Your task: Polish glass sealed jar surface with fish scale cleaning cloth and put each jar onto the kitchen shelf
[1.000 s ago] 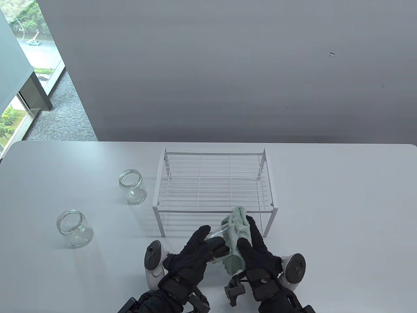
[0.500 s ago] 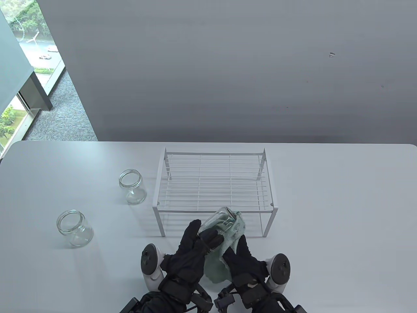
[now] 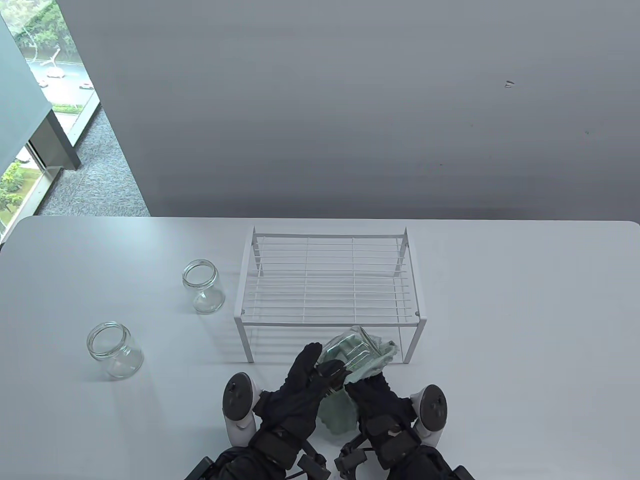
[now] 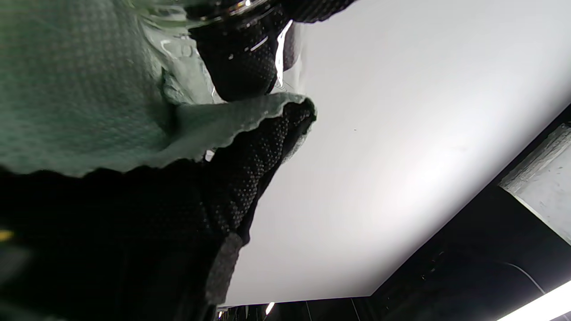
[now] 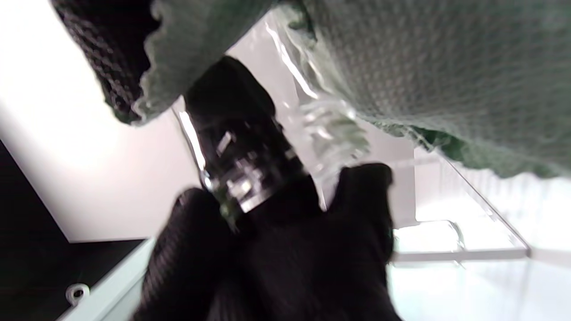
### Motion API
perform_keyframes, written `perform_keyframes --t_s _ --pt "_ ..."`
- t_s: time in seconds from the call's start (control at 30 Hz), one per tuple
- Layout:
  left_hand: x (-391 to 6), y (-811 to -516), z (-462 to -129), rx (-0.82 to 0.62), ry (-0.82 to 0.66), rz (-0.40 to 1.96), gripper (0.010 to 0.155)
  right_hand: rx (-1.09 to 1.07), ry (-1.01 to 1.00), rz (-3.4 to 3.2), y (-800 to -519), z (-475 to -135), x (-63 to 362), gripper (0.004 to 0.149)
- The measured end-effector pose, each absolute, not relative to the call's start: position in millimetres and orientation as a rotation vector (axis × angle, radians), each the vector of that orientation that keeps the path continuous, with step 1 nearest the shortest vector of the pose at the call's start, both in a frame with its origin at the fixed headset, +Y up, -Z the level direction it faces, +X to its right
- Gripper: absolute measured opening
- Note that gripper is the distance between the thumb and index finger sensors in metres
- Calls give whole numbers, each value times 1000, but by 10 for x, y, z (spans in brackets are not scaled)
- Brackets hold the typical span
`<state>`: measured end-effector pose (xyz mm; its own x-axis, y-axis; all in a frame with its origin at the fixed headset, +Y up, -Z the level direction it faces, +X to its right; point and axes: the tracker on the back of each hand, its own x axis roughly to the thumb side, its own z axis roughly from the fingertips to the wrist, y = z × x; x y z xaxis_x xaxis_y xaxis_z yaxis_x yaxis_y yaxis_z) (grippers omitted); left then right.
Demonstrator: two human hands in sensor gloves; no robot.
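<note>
No label or lettering can be read on anything here. Just in front of the white wire kitchen shelf [image 3: 327, 280], the left hand [image 3: 302, 385] grips a clear glass jar [image 3: 350, 347] tilted on its side above the desk [image 3: 500, 350], one of its fingers [image 5: 232, 111] pushed inside the mouth; only the right wrist view shows that finger through the glass. The right hand [image 3: 377, 400] grasps the pale green cloth [image 3: 340, 415] pressed under the jar. Its woven scale texture [image 4: 67, 80] shows only in the wrist views. Two more jars, one nearer [image 3: 114, 348] and one farther [image 3: 203, 285], stand upright to the shelf's left, seen only in the table view.
</note>
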<state>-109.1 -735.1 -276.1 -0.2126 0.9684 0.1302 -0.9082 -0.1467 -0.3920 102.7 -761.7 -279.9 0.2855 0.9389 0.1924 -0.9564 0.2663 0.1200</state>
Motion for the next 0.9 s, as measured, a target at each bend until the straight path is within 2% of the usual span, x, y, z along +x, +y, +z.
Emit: perform_keyframes --t_s 0.13,0.23,0.33,0.5,0.6,0.7,0.77,0.9 --pt "-1115 -7357 -2788 -233 -428 1724 66 282 -252 1417 -7506 -2834 1188 99" --pt "-1157 -7335 -2796 -213 -412 1679 66 420 -351 1601 -7367 -2827 1245 82" --pt "-1192 -7309 -2803 -189 -409 1620 67 565 -456 1795 -7255 -2785 1233 77" --pt "-1185 -7292 -2791 -171 -418 1485 68 1000 -621 2218 -7050 -2640 1007 67" --pt "-1152 -7270 -2774 -150 -444 1410 68 1201 -664 2529 -7003 -2546 842 80" --pt "-1106 -7232 -2757 -135 -534 1288 70 1183 -673 2575 -6997 -2534 791 86" --pt "-1100 -7205 -2748 -91 -557 1227 71 1086 -598 2522 -7021 -2580 842 86" --pt "-1144 -7253 -2760 -96 -502 1330 68 799 -444 2199 -7105 -2750 1066 76"
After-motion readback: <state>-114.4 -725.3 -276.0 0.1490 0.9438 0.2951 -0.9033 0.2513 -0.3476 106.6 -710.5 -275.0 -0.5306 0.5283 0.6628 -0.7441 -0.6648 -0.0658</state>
